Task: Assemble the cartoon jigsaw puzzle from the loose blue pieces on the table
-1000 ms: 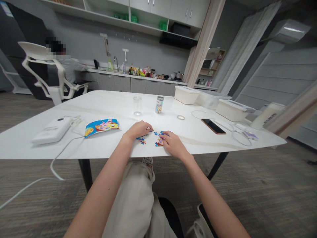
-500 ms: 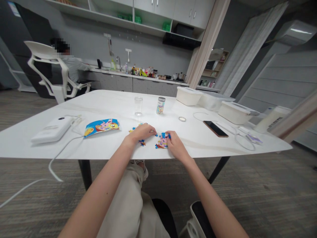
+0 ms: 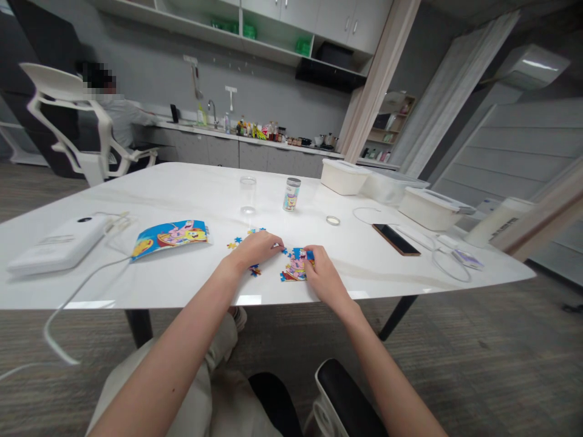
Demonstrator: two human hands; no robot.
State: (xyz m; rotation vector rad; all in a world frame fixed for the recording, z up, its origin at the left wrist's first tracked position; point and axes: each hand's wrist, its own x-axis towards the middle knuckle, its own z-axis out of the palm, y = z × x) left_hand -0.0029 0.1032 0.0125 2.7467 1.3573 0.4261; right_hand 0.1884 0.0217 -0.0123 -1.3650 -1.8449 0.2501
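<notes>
A partly joined jigsaw puzzle [image 3: 294, 267] with a pink cartoon figure lies flat near the table's front edge. My right hand [image 3: 324, 273] grips its right side, fingertips over the upper right corner. Just left of it, my left hand [image 3: 259, 249] is closed in a pinch, with a small blue puzzle piece at its fingertips, partly hidden. Loose puzzle pieces [image 3: 255, 270] lie below and behind this hand, some covered by it. A curled picture sheet [image 3: 173, 237] with yellow and pink cartoon figures rests farther left.
Beyond the hands stand a clear jar [image 3: 248, 195] and a cartoon-printed can [image 3: 291, 195], with a ring [image 3: 333, 220] beside them. A phone [image 3: 395, 238], cables and white boxes [image 3: 345, 178] occupy the right. A white device [image 3: 59, 243] lies left. Another person [image 3: 121, 118] sits behind.
My view has shifted and tilted a little, so the table things appear slightly displaced. Both hands keep nearly the same places at the puzzle.
</notes>
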